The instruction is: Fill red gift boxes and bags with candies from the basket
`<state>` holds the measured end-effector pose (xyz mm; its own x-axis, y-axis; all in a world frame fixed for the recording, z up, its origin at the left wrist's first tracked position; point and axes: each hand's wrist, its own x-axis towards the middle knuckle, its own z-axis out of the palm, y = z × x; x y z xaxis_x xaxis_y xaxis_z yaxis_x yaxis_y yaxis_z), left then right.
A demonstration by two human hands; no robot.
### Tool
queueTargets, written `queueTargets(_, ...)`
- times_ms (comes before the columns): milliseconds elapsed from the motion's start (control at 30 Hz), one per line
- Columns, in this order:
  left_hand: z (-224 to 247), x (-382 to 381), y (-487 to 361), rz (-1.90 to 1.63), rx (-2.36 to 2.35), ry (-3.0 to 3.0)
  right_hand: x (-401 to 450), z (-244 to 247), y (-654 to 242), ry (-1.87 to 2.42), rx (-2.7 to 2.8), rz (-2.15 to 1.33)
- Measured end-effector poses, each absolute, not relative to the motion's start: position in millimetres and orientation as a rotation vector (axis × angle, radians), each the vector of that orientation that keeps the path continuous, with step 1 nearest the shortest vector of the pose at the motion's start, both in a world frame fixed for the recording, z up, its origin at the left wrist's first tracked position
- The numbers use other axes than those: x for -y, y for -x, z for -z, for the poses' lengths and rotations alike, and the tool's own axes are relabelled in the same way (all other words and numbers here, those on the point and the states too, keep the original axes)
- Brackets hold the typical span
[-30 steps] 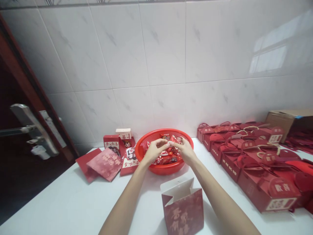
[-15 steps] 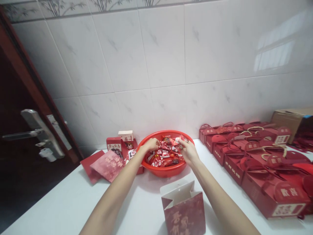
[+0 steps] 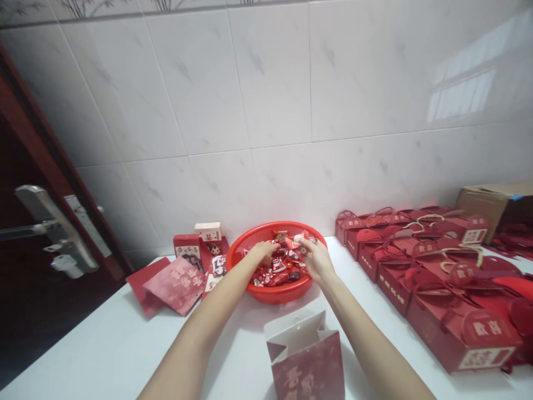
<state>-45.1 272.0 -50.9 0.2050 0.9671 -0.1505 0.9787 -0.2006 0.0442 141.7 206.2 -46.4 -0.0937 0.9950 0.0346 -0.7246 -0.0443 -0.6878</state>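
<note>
Both hands are in the red basket point(image 3: 250, 240) at 12 o'clock, the right hand point(image 3: 315, 256) pinching a wrapped candy point(image 3: 298, 240), the left hand point(image 3: 261, 253) curled over sweets; next, probably a carry to the open paper bag point(image 3: 306, 358) at 6 o'clock.

A wall point(image 3: 270, 100) of large glossy white tiles with faint grey veining fills most of the view, topped by a border strip point(image 3: 83, 6) printed with bamboo. At upper right a window's bright reflection point(image 3: 462, 94) lies on the tiles, and the light is soft and even. At left stands a dark red-brown door point(image 3: 25, 183) with a metal handle point(image 3: 45, 222), and a white table point(image 3: 104, 350) runs along the foot of the wall.
</note>
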Motion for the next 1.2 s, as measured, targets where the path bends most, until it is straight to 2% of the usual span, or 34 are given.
queueTargets(200,48.5,-265.5,46.9,0.173,-2.021,-2.264,-204.4,44.8,-141.4,0.560,0.661,-1.559)
queueTargets(767,44.7,-277.1,64.6,-0.318,-2.044,-2.072,-203.1,44.1,-142.1,0.598,0.698,-1.544)
queueTargets(1200,53.1,-278.2,62.9,-0.299,-1.927,-2.169,-200.8,42.0,-141.3,0.596,0.709,-1.541)
